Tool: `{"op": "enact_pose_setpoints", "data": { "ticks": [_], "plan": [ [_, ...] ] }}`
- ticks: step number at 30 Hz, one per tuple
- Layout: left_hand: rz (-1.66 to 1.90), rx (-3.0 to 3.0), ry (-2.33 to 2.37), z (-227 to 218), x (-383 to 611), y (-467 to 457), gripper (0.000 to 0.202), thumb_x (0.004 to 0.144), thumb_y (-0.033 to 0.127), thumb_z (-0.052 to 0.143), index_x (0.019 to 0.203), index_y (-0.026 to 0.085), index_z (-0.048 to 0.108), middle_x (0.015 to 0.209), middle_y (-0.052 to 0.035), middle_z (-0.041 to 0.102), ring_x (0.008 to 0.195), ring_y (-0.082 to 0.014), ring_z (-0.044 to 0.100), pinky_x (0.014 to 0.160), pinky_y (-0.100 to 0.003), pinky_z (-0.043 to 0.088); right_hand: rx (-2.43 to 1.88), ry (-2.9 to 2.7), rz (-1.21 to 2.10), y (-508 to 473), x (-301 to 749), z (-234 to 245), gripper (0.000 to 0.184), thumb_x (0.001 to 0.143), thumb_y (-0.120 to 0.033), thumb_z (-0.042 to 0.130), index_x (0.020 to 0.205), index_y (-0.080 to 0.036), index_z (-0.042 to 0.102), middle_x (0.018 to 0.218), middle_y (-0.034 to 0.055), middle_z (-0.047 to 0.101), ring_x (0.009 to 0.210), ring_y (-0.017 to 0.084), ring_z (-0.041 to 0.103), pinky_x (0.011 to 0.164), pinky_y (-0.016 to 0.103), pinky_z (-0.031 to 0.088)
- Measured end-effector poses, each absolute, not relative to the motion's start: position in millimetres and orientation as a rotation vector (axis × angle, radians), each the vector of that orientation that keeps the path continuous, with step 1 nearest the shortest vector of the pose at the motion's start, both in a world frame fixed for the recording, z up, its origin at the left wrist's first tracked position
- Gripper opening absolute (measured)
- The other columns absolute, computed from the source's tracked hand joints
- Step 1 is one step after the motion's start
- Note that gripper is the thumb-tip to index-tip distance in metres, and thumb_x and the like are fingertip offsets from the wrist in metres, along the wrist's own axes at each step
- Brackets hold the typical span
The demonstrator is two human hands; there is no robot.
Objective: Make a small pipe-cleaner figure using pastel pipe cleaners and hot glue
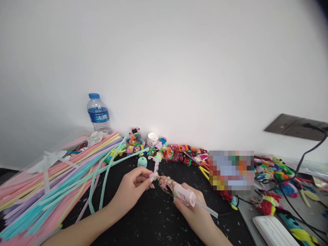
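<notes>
My left hand (133, 188) pinches a small figure of pale lilac and mint pipe cleaner (155, 165) near the middle of the black work surface. In my right hand (194, 205) is a pale pink hot glue gun (183, 194), with a clear glue stick (207, 209) jutting from its back. The gun's front is crusted with brownish residue, and its nozzle points at the lower end of the figure, close to my left fingertips. Whether the nozzle touches it I cannot tell. Just behind my left hand sits a mint green coil (142, 162).
Bundled pastel pipe cleaners (64, 177) cover the left side, several strands reaching over the black mat (159, 222). A water bottle (98, 112) and paper cup (152, 139) stand by the wall. Finished fuzzy figures (176, 153) line the back. Right are a black cable (302, 167) and white device (274, 230).
</notes>
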State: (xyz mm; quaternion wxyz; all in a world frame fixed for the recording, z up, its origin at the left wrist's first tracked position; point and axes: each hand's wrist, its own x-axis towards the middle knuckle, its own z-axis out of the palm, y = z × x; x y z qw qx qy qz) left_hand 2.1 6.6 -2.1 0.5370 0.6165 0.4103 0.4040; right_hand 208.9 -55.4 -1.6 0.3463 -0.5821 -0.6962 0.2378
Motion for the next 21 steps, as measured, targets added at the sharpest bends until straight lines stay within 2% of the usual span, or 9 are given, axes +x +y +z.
{"op": "enact_pose_setpoints", "data": {
  "ticks": [12, 21],
  "plan": [
    [0.909, 1.264, 0.965, 7.6, 4.3, 8.0, 0.019, 0.077, 0.035, 0.061, 0.083, 0.016, 0.060, 0.065, -0.0021, 0.066, 0.065, -0.0158, 0.062, 0.063, -0.024, 0.047, -1.520, -1.810, 0.565, -55.3, 206.8, 1.9, 0.025, 0.075, -0.018, 0.054, 0.060, -0.022, 0.034, 0.055, -0.0061, 0.039, 0.049, 0.010, 0.043, 0.046, 0.020, 0.031],
    [0.891, 1.037, 0.851, 2.1, 2.6, 7.0, 0.018, 0.078, 0.032, 0.062, 0.085, 0.016, 0.059, 0.072, -0.0011, 0.063, 0.067, -0.0119, 0.059, 0.066, -0.023, 0.047, -1.533, -1.796, 0.565, -55.7, 207.3, 0.8, 0.025, 0.075, -0.020, 0.054, 0.060, -0.022, 0.034, 0.055, -0.0061, 0.040, 0.050, 0.010, 0.043, 0.046, 0.020, 0.031]
  ]
}}
